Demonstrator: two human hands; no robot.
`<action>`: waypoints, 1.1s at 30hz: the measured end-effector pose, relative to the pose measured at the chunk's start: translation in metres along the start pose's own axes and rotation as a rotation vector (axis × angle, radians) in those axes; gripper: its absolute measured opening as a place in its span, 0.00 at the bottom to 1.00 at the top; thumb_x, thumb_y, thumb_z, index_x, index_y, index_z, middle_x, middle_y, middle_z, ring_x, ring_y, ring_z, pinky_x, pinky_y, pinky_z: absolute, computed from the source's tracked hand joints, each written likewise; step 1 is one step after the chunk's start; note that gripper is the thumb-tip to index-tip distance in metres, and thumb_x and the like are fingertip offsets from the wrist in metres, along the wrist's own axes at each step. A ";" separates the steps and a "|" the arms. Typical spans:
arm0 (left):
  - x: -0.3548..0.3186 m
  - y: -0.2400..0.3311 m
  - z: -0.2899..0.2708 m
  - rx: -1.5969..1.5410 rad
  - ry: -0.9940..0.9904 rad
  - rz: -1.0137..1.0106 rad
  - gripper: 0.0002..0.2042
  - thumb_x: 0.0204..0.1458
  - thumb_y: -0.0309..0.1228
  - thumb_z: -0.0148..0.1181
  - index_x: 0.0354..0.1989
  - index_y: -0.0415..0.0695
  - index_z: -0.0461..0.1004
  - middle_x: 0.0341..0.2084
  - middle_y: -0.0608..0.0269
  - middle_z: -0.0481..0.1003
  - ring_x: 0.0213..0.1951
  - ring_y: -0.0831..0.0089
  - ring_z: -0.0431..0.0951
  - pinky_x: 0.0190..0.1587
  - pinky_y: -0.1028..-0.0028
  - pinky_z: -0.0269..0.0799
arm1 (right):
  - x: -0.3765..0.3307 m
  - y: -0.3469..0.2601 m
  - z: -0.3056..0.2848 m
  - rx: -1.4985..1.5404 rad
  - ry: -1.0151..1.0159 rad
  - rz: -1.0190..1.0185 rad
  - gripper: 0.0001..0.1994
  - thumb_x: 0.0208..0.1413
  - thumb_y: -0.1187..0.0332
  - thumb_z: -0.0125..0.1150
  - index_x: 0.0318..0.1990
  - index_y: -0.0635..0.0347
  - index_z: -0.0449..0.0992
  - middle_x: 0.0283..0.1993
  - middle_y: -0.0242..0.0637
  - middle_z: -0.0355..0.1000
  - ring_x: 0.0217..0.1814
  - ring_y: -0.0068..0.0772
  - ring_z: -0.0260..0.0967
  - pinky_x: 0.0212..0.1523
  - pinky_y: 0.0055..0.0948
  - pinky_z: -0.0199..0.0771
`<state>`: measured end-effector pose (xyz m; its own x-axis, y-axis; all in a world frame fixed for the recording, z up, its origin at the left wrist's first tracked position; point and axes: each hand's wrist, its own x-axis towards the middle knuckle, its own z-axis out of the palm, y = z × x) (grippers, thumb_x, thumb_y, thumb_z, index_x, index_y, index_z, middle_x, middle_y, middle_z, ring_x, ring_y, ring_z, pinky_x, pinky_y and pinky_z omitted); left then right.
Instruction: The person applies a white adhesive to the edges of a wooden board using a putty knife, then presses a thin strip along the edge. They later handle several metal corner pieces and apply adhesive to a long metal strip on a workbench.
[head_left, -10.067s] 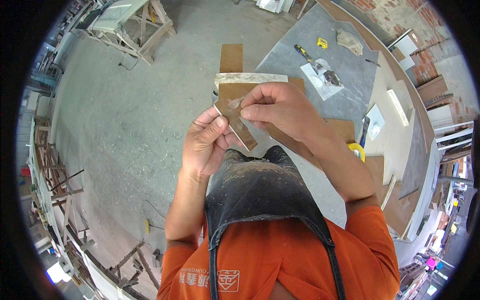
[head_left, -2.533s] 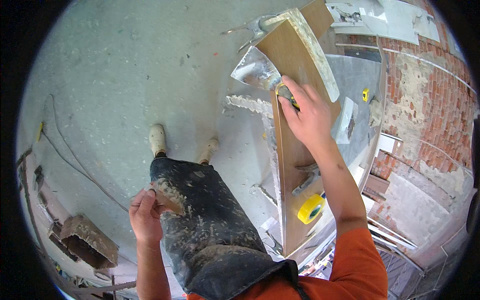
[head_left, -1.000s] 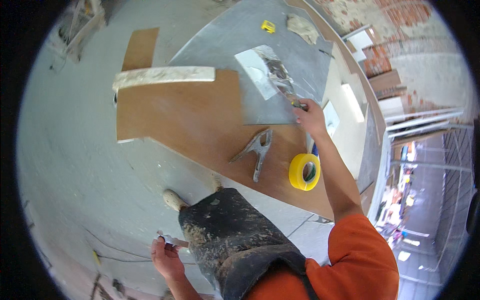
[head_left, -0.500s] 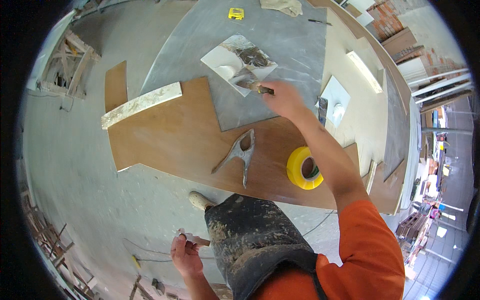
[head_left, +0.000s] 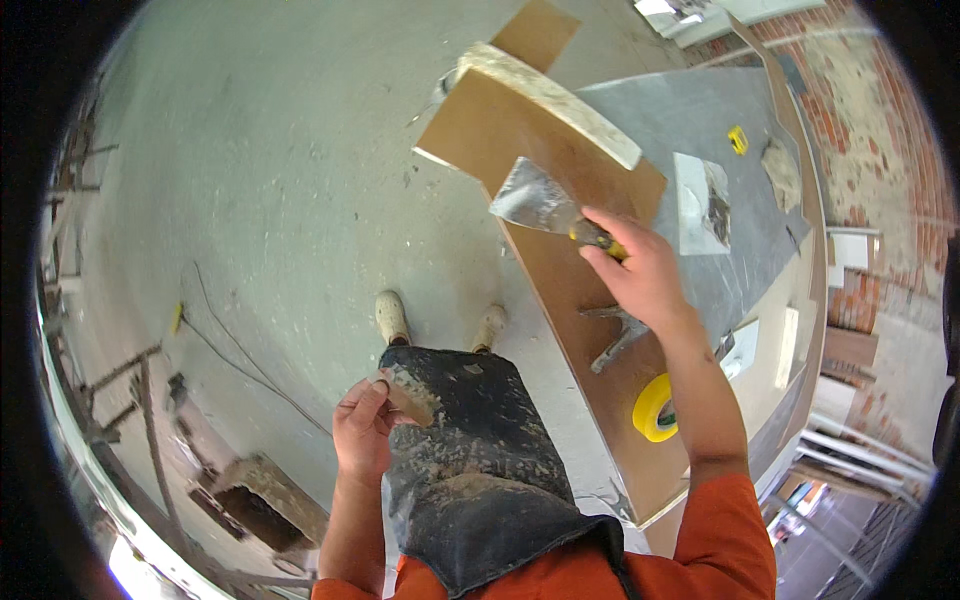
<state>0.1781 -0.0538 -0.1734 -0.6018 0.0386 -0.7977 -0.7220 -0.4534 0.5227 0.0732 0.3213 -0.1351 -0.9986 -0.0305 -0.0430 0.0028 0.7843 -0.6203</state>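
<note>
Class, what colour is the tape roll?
The tape roll is bright yellow; it shows best in the head view.

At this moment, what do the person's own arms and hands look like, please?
The left hand and right hand are bare, without gloves; no watch or band shows on the wrists. Short orange sleeves leave the forearms uncovered.

Head cam, L of pr, fisheye: faces dn from abv/behind R fingers (head_left: 612, 226) & L fingers (head_left: 371, 398), fairly nr.

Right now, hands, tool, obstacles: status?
Right hand gripping putty knife, blade over brown board. Left hand pinching small brown piece. Grey clamp, yellow tape roll on board.
</note>
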 end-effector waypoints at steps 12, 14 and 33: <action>0.011 -0.013 -0.075 -0.117 0.176 0.016 0.12 0.63 0.31 0.56 0.49 0.38 0.77 0.30 0.63 0.80 0.30 0.70 0.82 0.31 0.69 0.82 | 0.064 -0.010 0.065 -0.329 -0.064 -0.245 0.18 0.55 0.70 0.65 0.55 0.54 0.77 0.43 0.40 0.77 0.42 0.48 0.75 0.42 0.43 0.76; 0.013 -0.014 -0.078 -0.132 0.159 0.020 0.12 0.63 0.31 0.56 0.49 0.37 0.77 0.31 0.63 0.80 0.30 0.70 0.82 0.31 0.69 0.83 | 0.065 -0.004 0.065 -0.378 -0.042 -0.250 0.18 0.55 0.70 0.65 0.54 0.53 0.78 0.43 0.39 0.77 0.42 0.47 0.75 0.41 0.43 0.76; 0.005 -0.006 -0.011 0.064 0.092 0.040 0.08 0.60 0.32 0.57 0.42 0.41 0.75 0.32 0.63 0.76 0.32 0.73 0.77 0.30 0.69 0.77 | -0.102 0.145 -0.061 0.113 0.525 0.922 0.24 0.53 0.60 0.68 0.57 0.58 0.76 0.46 0.45 0.80 0.47 0.45 0.78 0.50 0.36 0.75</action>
<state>0.1833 -0.0610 -0.1833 -0.5984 -0.0620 -0.7988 -0.7203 -0.3947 0.5703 0.1721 0.4761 -0.1734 -0.5054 0.8378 -0.2066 0.7473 0.3052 -0.5902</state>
